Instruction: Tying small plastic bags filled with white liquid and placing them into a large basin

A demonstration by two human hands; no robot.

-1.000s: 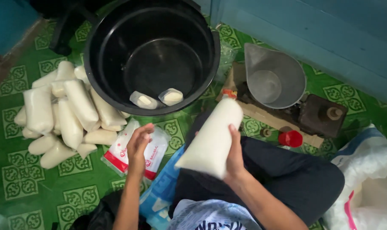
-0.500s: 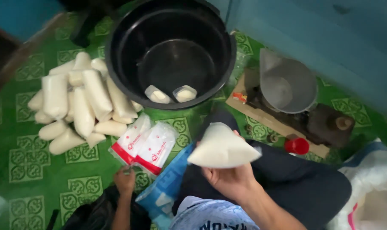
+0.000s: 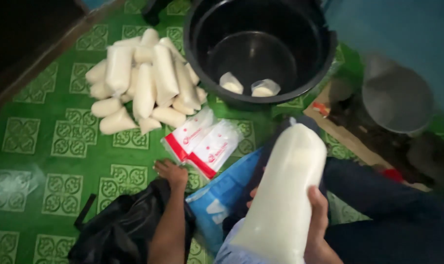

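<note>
The floor [image 3: 60, 98] is covered in bright green sheeting printed with a repeating pattern of pale square ornaments. Along the upper left corner a dark wooden edge [image 3: 45, 63] runs diagonally, with deep shadow behind it. In the upper right corner a blue painted wall [image 3: 403, 34] meets the floor. Light is soft and even, brightest on the floor at the left, dimmer toward the right edge
</note>
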